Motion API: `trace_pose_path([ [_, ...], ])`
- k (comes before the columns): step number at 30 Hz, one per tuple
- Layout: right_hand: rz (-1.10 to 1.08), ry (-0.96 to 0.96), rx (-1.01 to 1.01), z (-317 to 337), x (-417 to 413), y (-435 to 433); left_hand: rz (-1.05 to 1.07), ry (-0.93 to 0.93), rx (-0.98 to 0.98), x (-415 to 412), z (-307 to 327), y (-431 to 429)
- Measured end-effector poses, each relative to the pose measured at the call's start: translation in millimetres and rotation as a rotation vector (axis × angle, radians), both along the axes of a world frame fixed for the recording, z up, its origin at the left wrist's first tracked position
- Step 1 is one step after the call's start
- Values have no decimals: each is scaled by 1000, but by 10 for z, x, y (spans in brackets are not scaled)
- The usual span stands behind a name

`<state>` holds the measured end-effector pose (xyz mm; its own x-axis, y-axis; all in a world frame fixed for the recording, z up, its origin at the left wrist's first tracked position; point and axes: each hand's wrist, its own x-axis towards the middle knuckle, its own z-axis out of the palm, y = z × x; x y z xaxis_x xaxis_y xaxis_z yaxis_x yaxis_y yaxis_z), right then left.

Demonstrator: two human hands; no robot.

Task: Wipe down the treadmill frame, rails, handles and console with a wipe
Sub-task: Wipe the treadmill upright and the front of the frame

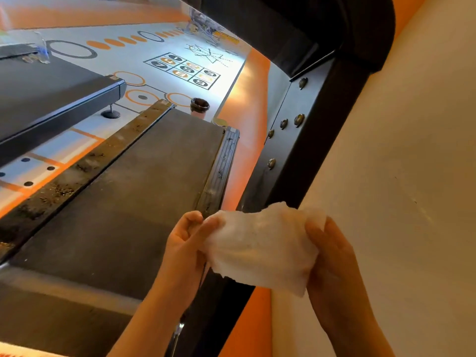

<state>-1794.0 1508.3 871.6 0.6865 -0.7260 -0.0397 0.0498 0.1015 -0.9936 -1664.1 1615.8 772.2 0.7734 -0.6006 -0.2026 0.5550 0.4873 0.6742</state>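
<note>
I see both hands pinching the wipe (260, 243): left hand (184, 243), right hand (332, 251). Treadmill belt (123, 202) lies beyond my left hand.

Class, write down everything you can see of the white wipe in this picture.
The wipe is white, soft and crumpled, fibrous-looking like paper or cloth, with faint greyish specks. It is held in the air, stretched between both hands: the left hand pinches its left edge, the right hand grips its right edge. Nothing else touches it.

Bare left grip (185, 244), bare right grip (332, 258)
</note>
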Motion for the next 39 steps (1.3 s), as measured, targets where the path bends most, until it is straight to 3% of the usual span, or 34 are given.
trace_pose_path([
  [6,-175,95,-303,-10,63,22,148,-67,101,-139,-11,-182],
  [11,-358,3,-443,58,97,39,479,-347,265,-23,14,-272],
  [15,-460,-17,-651,55,143,23,582,-472,264,116,183,-382],
  [26,-513,240,-640,-210,198,-289,315,-720,338,321,-33,-1014],
  [32,-513,264,-602,-227,181,-352,479,-828,425,296,19,-1031],
  [36,-477,257,-603,-201,166,-319,263,-884,347,281,152,-876],
  [39,-453,228,-586,-173,135,-266,65,-931,452,290,326,-659],
])
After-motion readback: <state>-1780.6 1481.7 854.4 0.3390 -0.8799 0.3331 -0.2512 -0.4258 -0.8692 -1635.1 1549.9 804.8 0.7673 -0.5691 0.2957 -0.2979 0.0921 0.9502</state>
